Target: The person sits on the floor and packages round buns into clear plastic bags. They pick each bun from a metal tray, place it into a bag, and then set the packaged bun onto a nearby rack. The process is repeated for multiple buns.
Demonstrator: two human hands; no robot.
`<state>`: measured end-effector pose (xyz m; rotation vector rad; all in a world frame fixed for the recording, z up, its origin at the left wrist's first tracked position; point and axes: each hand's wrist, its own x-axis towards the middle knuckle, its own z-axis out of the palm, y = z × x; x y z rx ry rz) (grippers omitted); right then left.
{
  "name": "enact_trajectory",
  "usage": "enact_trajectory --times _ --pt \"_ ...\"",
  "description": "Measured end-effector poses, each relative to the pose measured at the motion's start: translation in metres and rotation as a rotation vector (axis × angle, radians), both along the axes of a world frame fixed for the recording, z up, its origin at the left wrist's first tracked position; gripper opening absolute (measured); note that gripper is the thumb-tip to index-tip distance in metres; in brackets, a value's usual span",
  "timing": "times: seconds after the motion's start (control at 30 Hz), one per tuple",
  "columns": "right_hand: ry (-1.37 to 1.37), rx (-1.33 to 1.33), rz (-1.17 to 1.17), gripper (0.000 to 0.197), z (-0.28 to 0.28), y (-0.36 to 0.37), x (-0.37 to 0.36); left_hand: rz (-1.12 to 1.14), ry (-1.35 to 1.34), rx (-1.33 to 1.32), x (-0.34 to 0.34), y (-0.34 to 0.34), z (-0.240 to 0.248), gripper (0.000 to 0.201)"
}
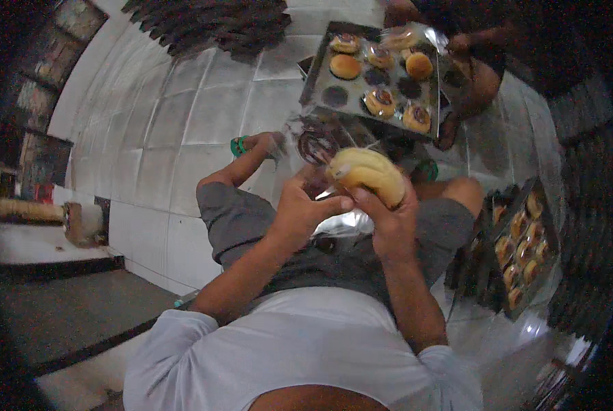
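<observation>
A pale yellow bun, split along its near side, rests in my right hand, whose fingers wrap its right end and whose thumb presses its near edge. My left hand is closed beside the bun's left end, its thumb tip almost meeting the right thumb. From its fingers a clear plastic bag with brown print spreads upward, blurred in part. Some shiny clear plastic lies in my lap below both hands.
A dark tray ahead holds several buns, some in clear wrap. A co-worker's hand reaches over its right side. At the right, another tray carries several wrapped breads. A low grey ledge lies at the left.
</observation>
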<state>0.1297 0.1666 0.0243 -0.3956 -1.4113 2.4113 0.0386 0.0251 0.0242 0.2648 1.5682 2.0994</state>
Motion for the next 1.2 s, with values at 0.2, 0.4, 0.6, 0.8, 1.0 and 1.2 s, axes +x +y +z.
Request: enact_trajectory --times 0.2,0.4,0.6,0.8,1.0,1.2 --pt "0.099 1.435 0.184 0.059 -0.001 -0.043 -0.003 -0.023 -0.366 0.437 0.001 -0.010 -0.011 0.077" --pt "-0.047 1.489 0.133 0.057 -0.027 -0.039 -0.041 0.104 -0.561 0.357 -0.002 -0.005 -0.047 0.069" --pt "0.080 1.378 -0.186 0.031 0.000 0.004 -0.030 -0.173 -0.598 0.367 0.021 -0.020 0.000 0.062" --pt "0.357 1.288 -0.465 0.012 -0.006 0.009 -0.020 -0.353 0.068 -0.548 0.018 -0.037 0.033 0.041" --pt "0.057 1.350 -0.158 0.010 -0.016 0.023 -0.018 -0.556 0.052 -0.422 0.004 -0.068 -0.009 0.056" --pt "0.196 1.339 -0.028 0.018 0.019 0.014 0.003 -0.407 -0.747 0.229 -0.035 -0.042 -0.073 0.090"
